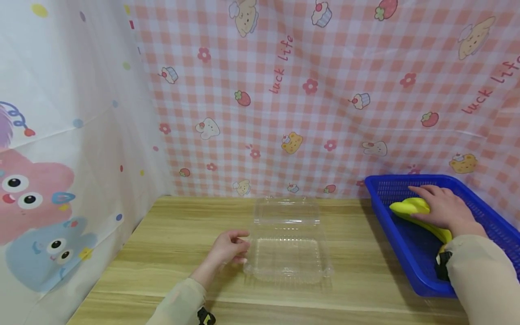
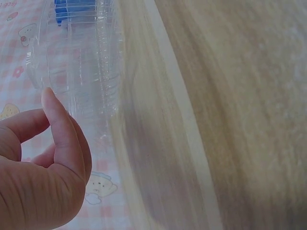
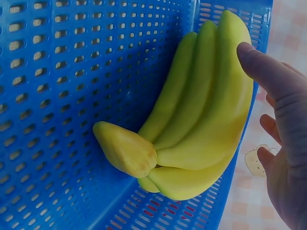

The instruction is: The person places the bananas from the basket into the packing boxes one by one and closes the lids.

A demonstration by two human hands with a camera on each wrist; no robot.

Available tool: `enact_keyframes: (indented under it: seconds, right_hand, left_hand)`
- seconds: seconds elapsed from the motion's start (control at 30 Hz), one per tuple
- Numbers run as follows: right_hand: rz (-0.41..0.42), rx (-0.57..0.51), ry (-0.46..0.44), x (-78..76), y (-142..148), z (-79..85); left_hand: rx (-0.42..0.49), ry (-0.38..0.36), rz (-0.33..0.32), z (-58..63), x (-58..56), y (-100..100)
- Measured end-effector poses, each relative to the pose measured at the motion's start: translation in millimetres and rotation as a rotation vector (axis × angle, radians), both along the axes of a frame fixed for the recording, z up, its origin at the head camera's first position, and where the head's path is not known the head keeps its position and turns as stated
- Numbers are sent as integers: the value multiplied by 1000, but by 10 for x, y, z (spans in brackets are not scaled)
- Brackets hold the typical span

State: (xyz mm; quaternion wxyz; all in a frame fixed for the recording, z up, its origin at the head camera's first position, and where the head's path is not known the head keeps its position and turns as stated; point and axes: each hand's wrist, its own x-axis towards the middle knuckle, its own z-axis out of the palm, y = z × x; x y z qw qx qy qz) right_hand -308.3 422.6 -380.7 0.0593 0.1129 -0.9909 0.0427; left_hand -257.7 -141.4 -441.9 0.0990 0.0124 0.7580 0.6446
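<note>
Reaching for bananas [image 3: 211, 100] in basket [image 1: 390, 243], back-right bench [image 1: 162, 253] corner.
With right hand [image 1: 444, 210] wide, left hand [image 1: 227, 248] half-curled beside container [image 1: 288, 253]; probably needs closing grip next.

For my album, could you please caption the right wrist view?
Close to the fingers of the right hand, a bunch of bananas lies in a blue slotted basket.

A: Left side?
B: Bare left hand [image 1: 228, 248], fingers bent, thumb close to them. Beige fabric left sleeve [image 1: 178, 301] slants up behind it.
A: Right?
B: Bare right hand [image 1: 447, 210], back up, thumb apart from fingers. Beige fabric right sleeve [image 1: 481, 275] covers forearm.
</note>
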Motion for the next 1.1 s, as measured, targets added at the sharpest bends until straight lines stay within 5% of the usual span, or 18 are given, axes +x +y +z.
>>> enact_keyframes:
  seconds: [1.1]
  right_hand:
    - [-53,-84,-145,4,23,-74]
  left_hand:
    - [0,-2,6,-17,4,2]
